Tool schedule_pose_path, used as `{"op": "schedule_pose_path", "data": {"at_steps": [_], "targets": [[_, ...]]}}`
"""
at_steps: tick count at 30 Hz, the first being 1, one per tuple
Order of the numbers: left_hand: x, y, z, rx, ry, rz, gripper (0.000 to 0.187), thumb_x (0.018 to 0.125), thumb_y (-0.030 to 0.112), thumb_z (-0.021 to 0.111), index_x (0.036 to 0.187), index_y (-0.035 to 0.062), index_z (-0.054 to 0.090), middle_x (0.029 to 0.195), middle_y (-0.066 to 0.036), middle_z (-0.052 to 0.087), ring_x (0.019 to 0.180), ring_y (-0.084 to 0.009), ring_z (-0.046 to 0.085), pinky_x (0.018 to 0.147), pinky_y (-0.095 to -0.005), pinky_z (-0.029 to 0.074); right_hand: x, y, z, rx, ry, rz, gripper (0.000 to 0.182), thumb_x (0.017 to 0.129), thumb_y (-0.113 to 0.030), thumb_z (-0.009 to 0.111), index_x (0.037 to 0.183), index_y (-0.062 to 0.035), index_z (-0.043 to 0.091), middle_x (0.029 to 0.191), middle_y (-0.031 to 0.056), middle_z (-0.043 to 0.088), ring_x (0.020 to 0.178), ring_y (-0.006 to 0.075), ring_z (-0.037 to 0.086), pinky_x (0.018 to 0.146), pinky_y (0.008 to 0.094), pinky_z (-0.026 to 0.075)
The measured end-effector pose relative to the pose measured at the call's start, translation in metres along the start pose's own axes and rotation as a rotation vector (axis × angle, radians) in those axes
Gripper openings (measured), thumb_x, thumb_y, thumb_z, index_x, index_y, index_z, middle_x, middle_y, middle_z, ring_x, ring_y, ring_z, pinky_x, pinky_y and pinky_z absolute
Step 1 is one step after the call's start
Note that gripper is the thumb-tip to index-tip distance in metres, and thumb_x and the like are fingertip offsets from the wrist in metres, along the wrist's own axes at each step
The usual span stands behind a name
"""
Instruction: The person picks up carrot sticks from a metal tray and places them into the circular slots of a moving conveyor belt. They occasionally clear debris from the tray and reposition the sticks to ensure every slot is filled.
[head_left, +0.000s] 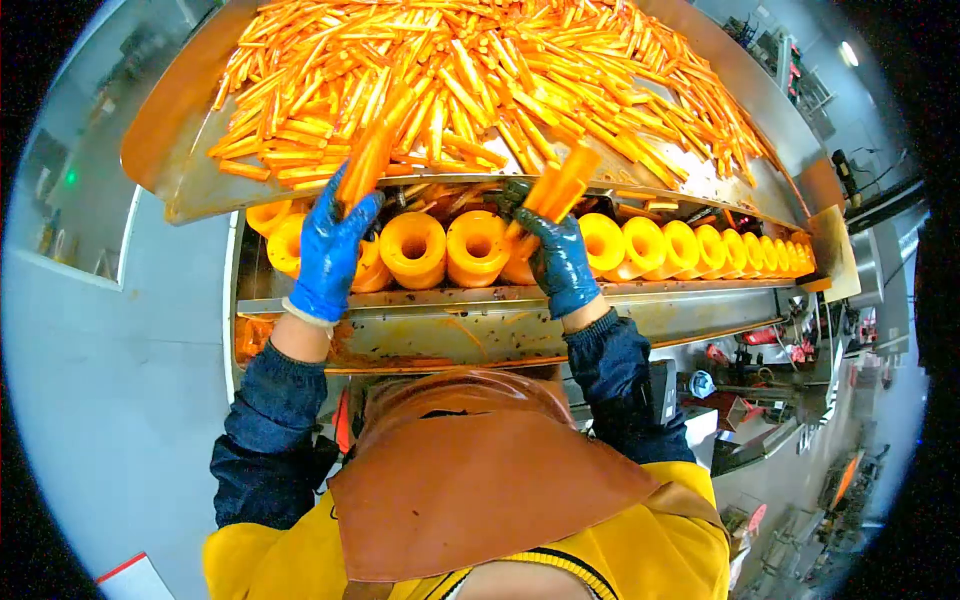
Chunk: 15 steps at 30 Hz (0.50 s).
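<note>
My left hand (pixel 328 245), in a bright blue glove, is closed around a bunch of carrot sticks (pixel 368 165) that points up and away. In a darker, wet-looking glove, my right hand (pixel 562 258) grips a second bunch of carrot sticks (pixel 562 185), tilted up to the right. Both hands are over a row of orange round cups (pixel 413 250) with holes in their middles. Some cups are partly hidden behind my hands and forearms. Beyond the row, a large heap of carrot sticks (pixel 470 90) lies on a metal tray.
The tray's metal edge (pixel 150 170) runs just behind the cups. A metal trough (pixel 500 335) with dark specks and orange scraps is in front. A brown apron (pixel 480 480) covers my chest. Machine parts (pixel 790 380) stand at the right, with a pale board (pixel 838 252) at the row's end.
</note>
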<state>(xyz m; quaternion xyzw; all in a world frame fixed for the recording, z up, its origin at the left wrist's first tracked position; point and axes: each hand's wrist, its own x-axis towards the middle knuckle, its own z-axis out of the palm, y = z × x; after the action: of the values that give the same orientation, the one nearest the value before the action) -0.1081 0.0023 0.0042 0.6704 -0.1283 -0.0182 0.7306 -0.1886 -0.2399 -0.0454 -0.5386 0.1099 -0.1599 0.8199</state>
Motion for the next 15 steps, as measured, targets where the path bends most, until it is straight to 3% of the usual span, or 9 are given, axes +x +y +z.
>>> {"op": "schedule_pose_path", "data": {"at_steps": [2,4,7,9,12,15], "targets": [[-0.017,0.002,-0.010,0.112,-0.047,-0.090,0.051,0.083,0.011,0.065,0.130,0.0039,0.046,0.096,-0.001,0.060,0.069,-0.0050,0.051,0.060,-0.0201,0.044,-0.005,-0.003,-0.005,0.204,0.019,0.009,0.018,0.078,-0.001,0.061,0.096,-0.0036,0.060,0.085,0.0048,0.062,0.078,0.0182,0.060,0.073,0.0291,0.049],[-0.025,0.000,-0.017,0.142,-0.081,-0.103,0.051,0.083,0.011,0.065,0.130,0.0045,0.046,0.099,-0.001,0.059,0.072,-0.0049,0.051,0.061,-0.0201,0.045,-0.005,-0.007,-0.008,0.150,0.004,-0.076,0.021,0.079,-0.001,0.059,0.099,-0.0011,0.061,0.089,0.0070,0.064,0.079,0.0184,0.062,0.072,0.0285,0.050],[-0.039,0.001,-0.019,0.171,-0.128,-0.101,0.051,0.083,0.011,0.065,0.130,0.0051,0.047,0.103,-0.002,0.058,0.077,-0.0049,0.051,0.064,-0.0200,0.045,-0.005,-0.003,-0.027,0.017,-0.006,0.021,0.024,0.079,-0.002,0.059,0.102,-0.0014,0.062,0.092,0.0073,0.065,0.082,0.0174,0.062,0.073,0.0277,0.050],[-0.042,-0.001,-0.017,0.197,-0.120,-0.092,0.051,0.083,0.010,0.065,0.130,0.0045,0.047,0.106,-0.002,0.058,0.082,-0.0050,0.051,0.066,-0.0195,0.046,-0.003,-0.008,-0.032,-0.115,0.123,0.023,0.024,0.078,-0.007,0.063,0.101,-0.0027,0.063,0.086,0.0021,0.064,0.072,0.0123,0.058,0.065,0.0250,0.047],[-0.049,0.003,-0.013,0.169,-0.102,-0.111,0.051,0.082,0.010,0.066,0.129,0.0047,0.047,0.104,-0.002,0.058,0.080,-0.0048,0.051,0.065,-0.0193,0.046,-0.007,-0.017,-0.030,-0.244,0.306,-0.196,0.016,0.082,-0.009,0.061,0.096,-0.0029,0.063,0.081,0.0029,0.064,0.066,0.0109,0.056,0.061,0.0244,0.046],[-0.050,0.004,-0.012,0.214,-0.097,-0.118,0.051,0.082,0.009,0.065,0.130,0.0047,0.047,0.103,-0.001,0.058,0.077,-0.0045,0.051,0.063,-0.0192,0.046,-0.014,-0.020,-0.020,-0.429,0.090,-0.086,0.022,0.083,-0.016,0.064,0.101,-0.0022,0.062,0.085,0.0083,0.065,0.071,0.0140,0.059,0.063,0.0275,0.048]]}}
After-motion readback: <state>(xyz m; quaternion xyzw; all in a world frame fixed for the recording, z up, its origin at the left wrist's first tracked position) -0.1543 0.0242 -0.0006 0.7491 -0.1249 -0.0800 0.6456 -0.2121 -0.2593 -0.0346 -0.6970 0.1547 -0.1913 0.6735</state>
